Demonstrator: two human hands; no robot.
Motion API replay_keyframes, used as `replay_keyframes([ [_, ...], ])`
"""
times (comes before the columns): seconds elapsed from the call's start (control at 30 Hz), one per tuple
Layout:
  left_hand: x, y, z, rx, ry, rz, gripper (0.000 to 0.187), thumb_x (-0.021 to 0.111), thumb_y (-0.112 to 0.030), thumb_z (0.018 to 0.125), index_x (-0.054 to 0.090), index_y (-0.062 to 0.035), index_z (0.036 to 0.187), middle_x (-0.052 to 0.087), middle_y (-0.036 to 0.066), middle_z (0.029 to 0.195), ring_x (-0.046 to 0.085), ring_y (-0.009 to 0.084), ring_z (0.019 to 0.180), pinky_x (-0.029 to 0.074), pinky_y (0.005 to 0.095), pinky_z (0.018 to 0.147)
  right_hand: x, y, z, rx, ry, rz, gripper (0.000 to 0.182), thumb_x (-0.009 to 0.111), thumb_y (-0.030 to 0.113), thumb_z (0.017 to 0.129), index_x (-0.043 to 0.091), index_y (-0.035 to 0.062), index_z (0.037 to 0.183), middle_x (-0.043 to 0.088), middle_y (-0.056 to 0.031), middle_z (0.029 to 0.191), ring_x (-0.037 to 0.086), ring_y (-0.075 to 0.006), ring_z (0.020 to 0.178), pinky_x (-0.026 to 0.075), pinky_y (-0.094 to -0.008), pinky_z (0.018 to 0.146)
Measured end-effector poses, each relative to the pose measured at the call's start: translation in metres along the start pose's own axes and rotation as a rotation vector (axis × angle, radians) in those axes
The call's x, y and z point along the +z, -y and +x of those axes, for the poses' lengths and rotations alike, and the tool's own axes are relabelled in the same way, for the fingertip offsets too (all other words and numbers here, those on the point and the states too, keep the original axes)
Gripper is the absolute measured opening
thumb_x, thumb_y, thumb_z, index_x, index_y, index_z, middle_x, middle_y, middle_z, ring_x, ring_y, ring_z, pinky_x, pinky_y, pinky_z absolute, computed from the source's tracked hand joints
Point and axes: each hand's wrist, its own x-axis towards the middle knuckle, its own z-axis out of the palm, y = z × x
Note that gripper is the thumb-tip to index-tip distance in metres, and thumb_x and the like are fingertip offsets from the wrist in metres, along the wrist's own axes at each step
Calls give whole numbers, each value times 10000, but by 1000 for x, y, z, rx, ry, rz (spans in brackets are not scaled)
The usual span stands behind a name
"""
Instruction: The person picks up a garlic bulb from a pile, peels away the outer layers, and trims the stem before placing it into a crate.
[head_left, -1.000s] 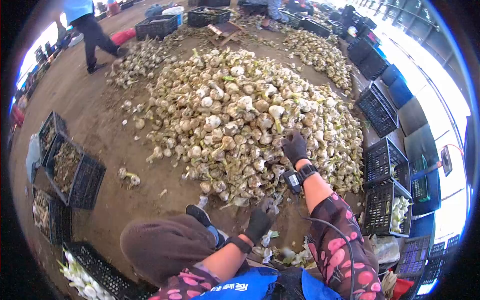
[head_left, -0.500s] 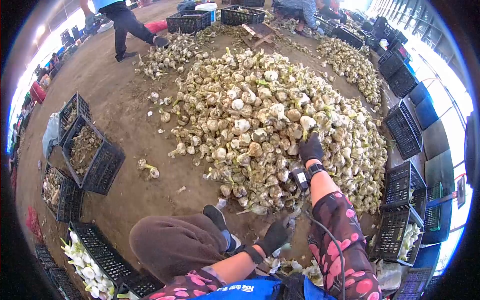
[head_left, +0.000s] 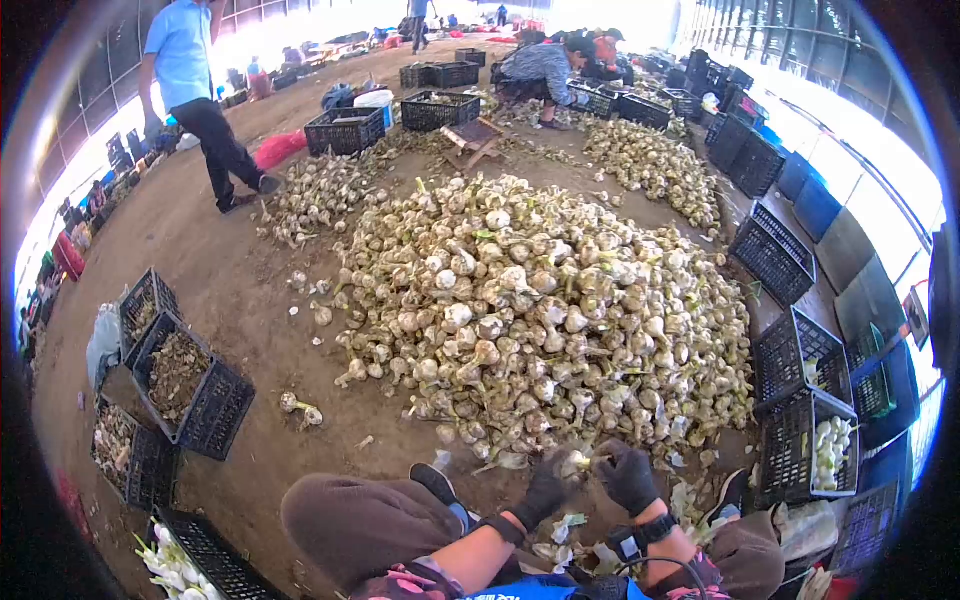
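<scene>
A pale garlic bulb (head_left: 575, 463) is between my two dark-gloved hands, just above the near edge of the garlic pile (head_left: 540, 310). My right hand (head_left: 628, 478) is closed, pinching the bulb from its stem side. On the other side, the fingers of my left hand (head_left: 548, 487) curl against the bulb; whether they hold anything else is hidden. The heaped bulbs are dirty, with stems attached. Papery skins (head_left: 565, 527) lie on the ground below my hands.
Black crates with dry scraps (head_left: 178, 375) stand at left, and a crate of white bulbs (head_left: 180, 560) sits lower left. At right is another crate with cleaned bulbs (head_left: 832, 455). A small wooden stool (head_left: 472, 140) stands beyond the pile. One person (head_left: 195, 100) is at upper left; another (head_left: 540, 75) crouches behind.
My right hand has drawn back from the pile with a garlic bulb and met my left hand near my lap. The view has tilted upward, showing more of the people behind.
</scene>
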Motion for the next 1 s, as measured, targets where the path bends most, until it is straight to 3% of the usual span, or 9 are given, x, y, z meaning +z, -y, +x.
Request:
replay_keyframes([
  [0.17, 9, -32, -4, -426, 291, -552, 439, 635, -161, 849, 500, -86, 1261, 516, 135, 1264, 511, 231, 1158, 448, 352, 933, -1, -18, -30, 250, -112, 454, 82, 553, 119, 850, 595, 73, 904, 605, -63, 724, 596, -167, 634, 462, -298, 519],
  [0.23, 11, -55, -13, -105, 203, -308, 340, 558, -199, 911, 519, -62, 1220, 566, 97, 1184, 568, 228, 1060, 478, 367, 898, 2, -18, -37, 357, -446, 769, 213, 597, 141, 837, 575, 57, 1032, 634, -112, 911, 605, -227, 752, 482, -341, 674],
  [0.3, 16, -54, -10, -766, 276, -1265, 326, 467, -257, 962, 538, -35, 1189, 599, 67, 1108, 585, 221, 1011, 490, 369, 885, 9, -11, -55, 458, -211, 1021, 357, 603, 139, 862, 478, 55, 1186, 588, -104, 1027, 574, -199, 906, 466, -327, 800],
  [0.47, 55, 44, -29, -57, 315, -153, 344, 465, -281, 961, 557, -13, 1155, 613, 88, 1085, 565, 200, 993, 437, 332, 916, 30, -23, -77, 364, -22, 917, 424, 637, 162, 861, 477, 35, 1233, 543, -62, 1131, 526, -140, 1022, 465, -298, 874],
  [0.53, 36, 41, -24, 62, 285, 224, 325, 507, -264, 943, 580, -1, 1119, 621, 96, 1037, 535, 181, 992, 423, 353, 904, 11, -4, -78, 135, -273, 282, 556, 722, 236, 788, 470, 24, 1235, 592, -151, 1112, 586, -239, 995, 479, -343, 849],
  [0.57, 20, -2, -15, 496, 215, 561, 278, 546, -209, 878, 597, -12, 1068, 635, 162, 862, 614, 287, 761, 478, 391, 710, 10, -9, -79, 74, -337, 172, 605, 759, 251, 741, 480, 30, 1230, 592, -175, 1113, 588, -273, 1013, 477, -351, 853],
  [0.7, 18, -72, -10, -515, 142, -483, 293, 575, -331, 904, 644, -47, 918, 562, 24, 674, 492, 85, 575, 374, 262, 498, 3, -4, -91, 28, -322, 135, 664, 788, 256, 683, 489, 36, 1235, 549, -187, 1174, 537, -349, 1074, 440, -395, 917],
  [0.9, 16, -83, -6, -436, 187, -189, 263, 581, -323, 899, 638, -66, 897, 520, -36, 632, 442, 40, 528, 343, 233, 458, -4, 7, -89, -40, -283, -11, 692, 815, 221, 632, 509, 26, 1222, 553, -180, 1170, 545, -334, 1070, 457, -381, 897],
  [1.0, 6, -73, -5, -541, 400, -590, 230, 600, -178, 858, 597, -36, 1039, 617, 22, 948, 590, 117, 847, 484, 260, 732, -5, 2, -90, -39, -287, 0, 654, 802, 264, 656, 517, 50, 1205, 554, -185, 1127, 543, -346, 1037, 450, -403, 890],
])
